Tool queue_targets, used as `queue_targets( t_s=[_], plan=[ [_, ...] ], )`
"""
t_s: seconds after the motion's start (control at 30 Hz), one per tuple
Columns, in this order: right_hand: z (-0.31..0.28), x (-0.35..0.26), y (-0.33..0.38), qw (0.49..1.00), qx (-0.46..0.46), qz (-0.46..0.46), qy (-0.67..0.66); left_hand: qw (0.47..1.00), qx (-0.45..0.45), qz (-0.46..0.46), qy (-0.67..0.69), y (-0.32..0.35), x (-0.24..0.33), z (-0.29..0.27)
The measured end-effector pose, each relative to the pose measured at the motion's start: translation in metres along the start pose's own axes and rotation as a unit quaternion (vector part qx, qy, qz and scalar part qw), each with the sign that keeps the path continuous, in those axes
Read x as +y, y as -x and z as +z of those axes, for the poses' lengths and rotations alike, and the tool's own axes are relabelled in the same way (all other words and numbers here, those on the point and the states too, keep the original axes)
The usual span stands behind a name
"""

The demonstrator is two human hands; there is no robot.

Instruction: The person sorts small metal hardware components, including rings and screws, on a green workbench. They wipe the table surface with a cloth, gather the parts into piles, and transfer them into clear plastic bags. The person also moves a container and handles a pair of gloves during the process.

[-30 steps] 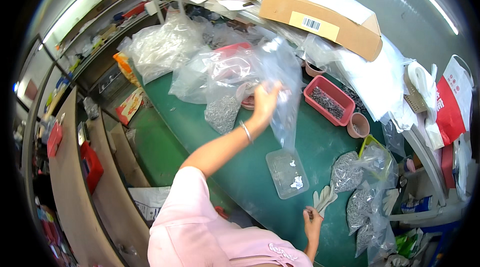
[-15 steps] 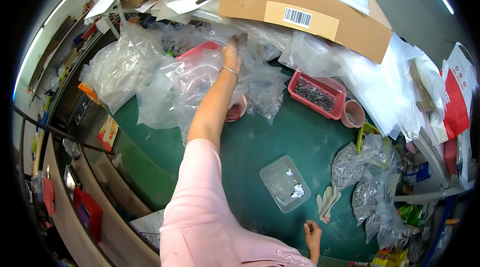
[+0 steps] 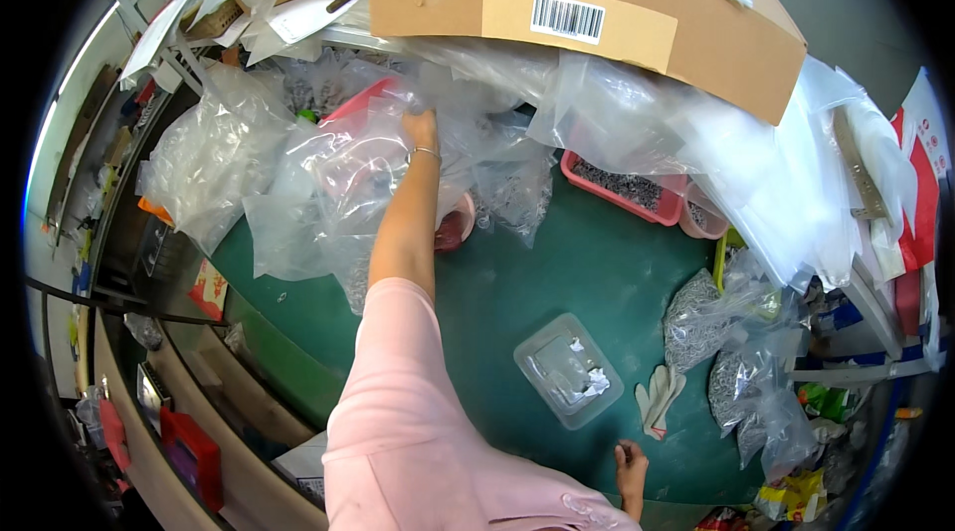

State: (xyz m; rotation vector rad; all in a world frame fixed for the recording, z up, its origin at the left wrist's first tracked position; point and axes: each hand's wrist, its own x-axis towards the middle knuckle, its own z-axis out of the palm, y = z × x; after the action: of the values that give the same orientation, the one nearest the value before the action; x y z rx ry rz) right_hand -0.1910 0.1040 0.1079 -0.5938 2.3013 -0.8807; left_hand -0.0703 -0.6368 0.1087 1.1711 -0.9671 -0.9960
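Note:
My left hand (image 3: 421,130), with a bracelet at the wrist, reaches far across the green table into a heap of clear plastic bags. Its fingers are closed on a clear plastic bag (image 3: 343,168); the fingertips are partly hidden. Under the plastic shows a pink tray (image 3: 364,99). Beside my forearm stands a round pink tub (image 3: 455,225) with dark red inside. My right hand (image 3: 630,473) rests low at the table's near edge, fingers curled; what they hold, if anything, I cannot make out. Nearest to it are a whitish glove (image 3: 659,400) and a clear plastic container (image 3: 569,372) with white scraps.
A large cardboard box (image 3: 597,19) sits above the table's far side. At the right are a pink tray of small grey metal parts (image 3: 622,189), a small pink cup (image 3: 702,218) and bags of small metal parts (image 3: 691,322). Brown shelving (image 3: 234,372) stands at the left.
My left hand has drawn back a little toward me among the plastic bags. The head view has shifted slightly. My right hand stays near the table's edge.

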Motion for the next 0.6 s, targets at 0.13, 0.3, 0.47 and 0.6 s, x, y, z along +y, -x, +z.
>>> queue_targets(
  t_s=[0.13, 0.3, 0.47, 0.6],
  plan=[
    [0.007, -0.015, -0.005, 1.0, -0.015, -0.003, 0.016, 0.997, 0.0, 0.037, -0.07, 0.018, -0.004, -0.001],
    [0.011, -0.021, -0.007, 0.999, -0.032, -0.026, 0.016, 0.994, 0.038, 0.082, -0.068, 0.051, 0.026, 0.0],
    [0.016, -0.016, -0.004, 0.998, -0.055, -0.035, 0.021, 0.996, 0.009, 0.082, -0.019, 0.118, 0.065, -0.018],
    [0.019, -0.015, -0.001, 0.996, -0.056, -0.059, 0.019, 0.989, -0.119, -0.035, 0.082, 0.196, 0.093, -0.038]
  ],
)
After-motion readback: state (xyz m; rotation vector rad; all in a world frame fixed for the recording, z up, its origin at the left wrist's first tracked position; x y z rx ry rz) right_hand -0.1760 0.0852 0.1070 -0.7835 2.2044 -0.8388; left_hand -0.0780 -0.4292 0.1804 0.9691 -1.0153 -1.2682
